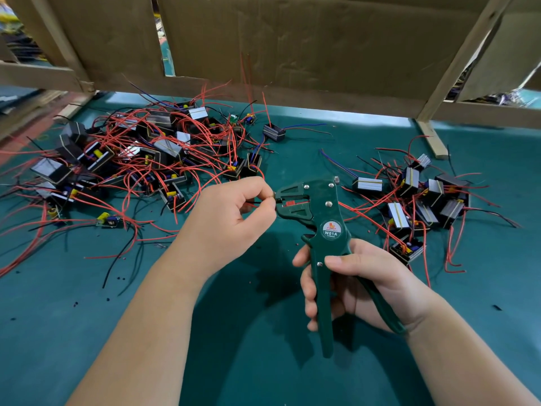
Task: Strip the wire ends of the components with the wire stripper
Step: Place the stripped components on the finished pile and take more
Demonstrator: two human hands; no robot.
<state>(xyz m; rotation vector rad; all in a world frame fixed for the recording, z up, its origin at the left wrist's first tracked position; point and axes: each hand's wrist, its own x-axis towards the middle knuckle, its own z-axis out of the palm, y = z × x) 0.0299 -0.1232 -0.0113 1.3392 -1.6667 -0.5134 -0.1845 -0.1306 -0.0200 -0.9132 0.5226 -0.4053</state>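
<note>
The wire stripper (322,209) is held upright above the centre of the green mat (263,361). Its two spread handles are gripped by the right hand (360,285), with the fingers curled round them. A thin dark wire (252,202) is pinched between thumb and forefinger of the left hand (228,218) and presented at the stripper's head. Wired components are heaped to the left (140,153) and right (424,200). Cardboard panels (292,39) on a wooden frame (468,57) are seen behind.

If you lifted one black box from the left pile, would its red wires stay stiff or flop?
Probably flop: the red wires lie in loose curves on the table. Slightly springy, perhaps, since a few stand upright by the cardboard. They look tangled, so neighbouring boxes would likely follow.
</note>
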